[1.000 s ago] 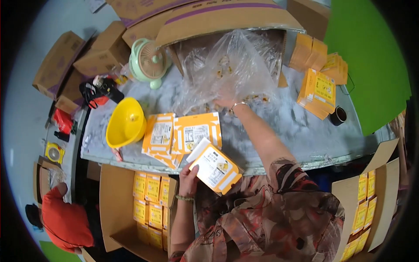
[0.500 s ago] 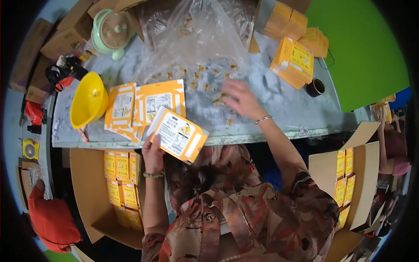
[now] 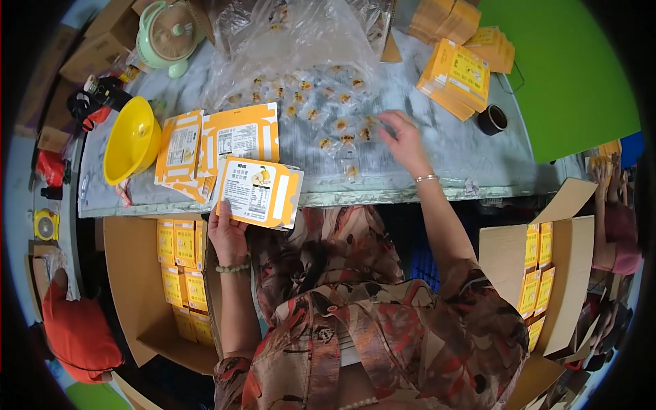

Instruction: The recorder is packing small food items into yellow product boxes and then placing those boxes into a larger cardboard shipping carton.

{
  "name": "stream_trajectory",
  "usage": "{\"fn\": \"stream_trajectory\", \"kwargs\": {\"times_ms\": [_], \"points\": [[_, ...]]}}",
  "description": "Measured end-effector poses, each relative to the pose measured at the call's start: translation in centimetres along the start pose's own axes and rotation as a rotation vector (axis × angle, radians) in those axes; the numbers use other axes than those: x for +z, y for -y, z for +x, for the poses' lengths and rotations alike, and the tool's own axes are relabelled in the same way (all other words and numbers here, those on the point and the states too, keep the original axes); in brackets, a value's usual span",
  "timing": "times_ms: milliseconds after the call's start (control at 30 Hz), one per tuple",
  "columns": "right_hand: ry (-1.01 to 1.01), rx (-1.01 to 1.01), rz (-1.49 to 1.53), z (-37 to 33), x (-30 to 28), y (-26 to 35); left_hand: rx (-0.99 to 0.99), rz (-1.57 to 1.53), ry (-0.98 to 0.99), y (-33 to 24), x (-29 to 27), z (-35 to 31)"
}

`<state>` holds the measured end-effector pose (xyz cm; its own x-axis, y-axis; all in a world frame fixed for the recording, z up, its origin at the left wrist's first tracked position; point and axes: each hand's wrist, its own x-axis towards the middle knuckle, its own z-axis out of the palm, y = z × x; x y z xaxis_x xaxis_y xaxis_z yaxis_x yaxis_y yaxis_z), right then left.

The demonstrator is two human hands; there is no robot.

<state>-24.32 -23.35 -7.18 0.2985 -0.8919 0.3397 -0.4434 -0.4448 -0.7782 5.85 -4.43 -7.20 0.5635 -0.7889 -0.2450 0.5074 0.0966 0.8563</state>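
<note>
My left hand [image 3: 229, 236] grips the lower left corner of a yellow and white carton [image 3: 258, 193], held flat just over the table's near edge. The carton's printed side faces up, with a fruit picture on it. Over the table, my right hand [image 3: 404, 140] has its thumb and fingers apart, right beside several small clear packets [image 3: 342, 126] with brown and yellow contents. More of these packets lie scattered at the mouth of a large clear plastic bag [image 3: 301, 51]. Flat yellow cartons [image 3: 239, 130] are piled left of the held one.
A yellow bowl [image 3: 133, 140] stands at the left, with a green lidded pot [image 3: 167, 41] behind it. At the right are stacked yellow cartons [image 3: 456, 75] and a dark cup [image 3: 492, 120]. Open cardboard boxes [image 3: 123, 273] of yellow packs flank me. Another person [image 3: 618, 232] is at the far right.
My right hand has drawn a little to the right among the packets. The carton in my left hand has turned from a slant to nearly level.
</note>
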Motion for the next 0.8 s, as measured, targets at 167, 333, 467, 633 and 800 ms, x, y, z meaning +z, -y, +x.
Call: {"fn": "stream_trajectory", "kwargs": {"times_ms": [167, 333, 467, 633, 800], "points": [[0.185, -0.111, -0.192, 2.3, 1.7, 0.3, 0.003, 0.009, 0.006, 0.0, 0.2, 0.1], [0.48, -0.264, -0.458, 2.7, 2.6, 1.6, 0.002, 0.013, 0.058, 0.2, 0.5, 0.1], [0.476, -0.221, -0.483, 1.4, 0.6, 0.2, 0.02, 0.024, 0.063, -0.2, 1.0, -0.1], [0.234, -0.245, -0.554, -0.6, -1.3, 0.0, 0.021, 0.038, 0.029, -0.3, 0.5, 0.0], [0.242, -0.386, -0.416, -3.0, 2.0, 4.5, 0.011, -0.007, 0.044, 0.0, 1.5, -0.1]]}}
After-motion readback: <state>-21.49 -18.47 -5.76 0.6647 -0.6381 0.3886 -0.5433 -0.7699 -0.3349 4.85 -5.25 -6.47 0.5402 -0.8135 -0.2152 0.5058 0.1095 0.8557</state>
